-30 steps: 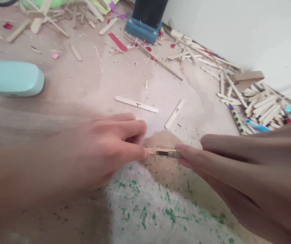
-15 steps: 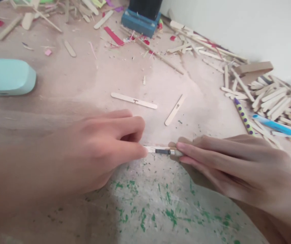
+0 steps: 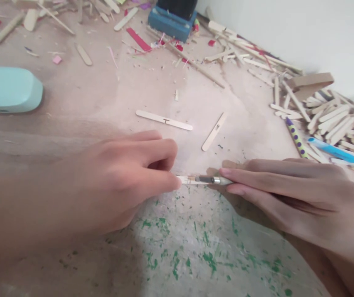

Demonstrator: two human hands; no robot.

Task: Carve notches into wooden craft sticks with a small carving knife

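My left hand (image 3: 124, 181) is closed, its fingertips pinching one end of a pale wooden craft stick (image 3: 187, 180) that lies flat on the worn table. My right hand (image 3: 282, 194) comes in from the right with its fingers pressed together round a thin metal-tipped cutting tool (image 3: 209, 180), whose tip rests on the stick's right part. Most of the tool's handle is hidden inside my right hand.
Two more marked craft sticks (image 3: 164, 120) (image 3: 213, 131) lie just beyond the hands. A pale teal case (image 3: 8, 90) sits at the left. A heap of craft sticks (image 3: 322, 117), a dotted pencil (image 3: 296, 138) and a blue pen (image 3: 331, 150) fill the right edge. A blue-based stand (image 3: 171, 22) stands at the back.
My right hand has dropped lower and flatter onto the table, and the tool's tip has slid slightly right along the stick. My left hand keeps its pinch in the same place.
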